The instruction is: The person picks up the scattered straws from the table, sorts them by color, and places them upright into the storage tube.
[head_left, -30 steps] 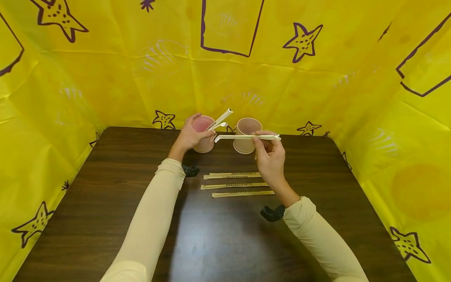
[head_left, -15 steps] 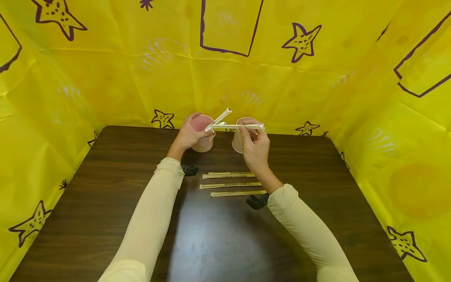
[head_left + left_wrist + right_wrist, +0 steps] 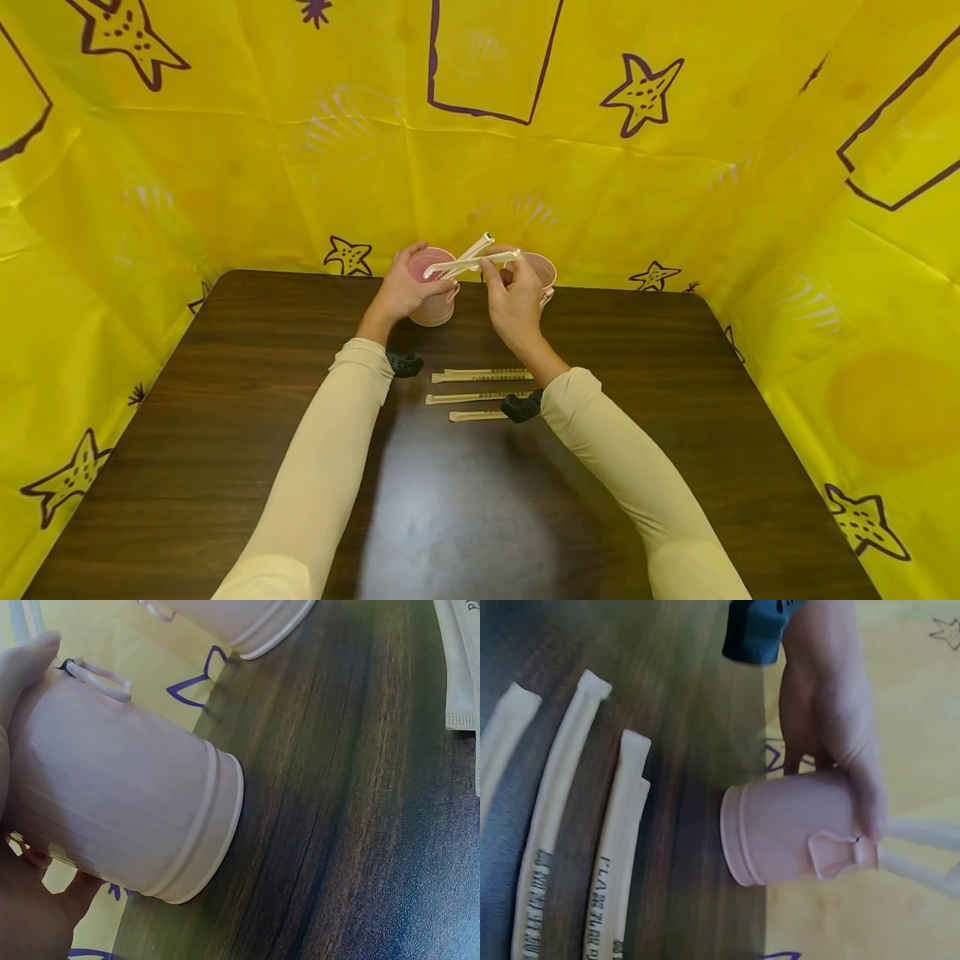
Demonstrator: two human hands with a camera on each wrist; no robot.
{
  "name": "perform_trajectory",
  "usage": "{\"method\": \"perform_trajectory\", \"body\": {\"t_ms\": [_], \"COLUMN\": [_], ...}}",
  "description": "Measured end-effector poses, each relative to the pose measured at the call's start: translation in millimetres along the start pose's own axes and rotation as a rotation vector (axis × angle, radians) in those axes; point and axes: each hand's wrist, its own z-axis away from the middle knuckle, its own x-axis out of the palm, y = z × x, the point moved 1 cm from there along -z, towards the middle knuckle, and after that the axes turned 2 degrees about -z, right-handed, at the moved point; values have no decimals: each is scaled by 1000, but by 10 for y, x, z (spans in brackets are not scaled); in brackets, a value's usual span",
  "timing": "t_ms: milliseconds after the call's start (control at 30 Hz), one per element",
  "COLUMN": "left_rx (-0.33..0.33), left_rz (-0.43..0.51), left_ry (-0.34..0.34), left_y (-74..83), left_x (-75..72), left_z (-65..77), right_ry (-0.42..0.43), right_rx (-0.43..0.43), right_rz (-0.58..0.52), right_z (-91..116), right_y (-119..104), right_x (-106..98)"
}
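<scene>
My left hand [image 3: 405, 287] grips a pink cup [image 3: 433, 312] near the table's back edge, thumb over the rim. In the left wrist view the cup [image 3: 127, 780] stands a little tilted, with a small loop handle [image 3: 101, 682] on its side. Paper-wrapped straws [image 3: 480, 243] lean out of its mouth to the right. My right hand [image 3: 517, 304] pinches another wrapped straw [image 3: 498, 258] near its right end, almost level, its left end over the cup's mouth. In the right wrist view my left hand [image 3: 832, 712] shows around the cup [image 3: 795, 825].
A second pink cup [image 3: 543, 271] stands to the right, partly behind my right hand. Several wrapped straws [image 3: 480, 377] lie in rows on the dark wooden table [image 3: 300, 317], partly under my right wrist. A yellow patterned sheet [image 3: 300, 192] surrounds the table.
My right hand has moved left and away from me, carrying the straw from in front of the second cup to over the held cup's mouth. The left hand stays put.
</scene>
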Motion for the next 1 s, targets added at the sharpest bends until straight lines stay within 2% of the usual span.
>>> {"method": "perform_trajectory", "body": {"t_ms": [233,533,833,1000], "left_rx": [-10,-3,-3,-3], "left_rz": [7,10,-18,-52], "left_ry": [-4,-4,-22,-37], "left_y": [1,-35,8,28], "left_x": [-19,-13,-31,-43], "left_z": [18,-15,9,3], "right_ry": [-64,-92,-105,-143], "right_rx": [80,173,171,189], "right_rz": [65,120,153,140], "right_z": [-105,-165,-181,-182], "right_y": [156,255,236,222], "right_x": [114,151,127,100]}}
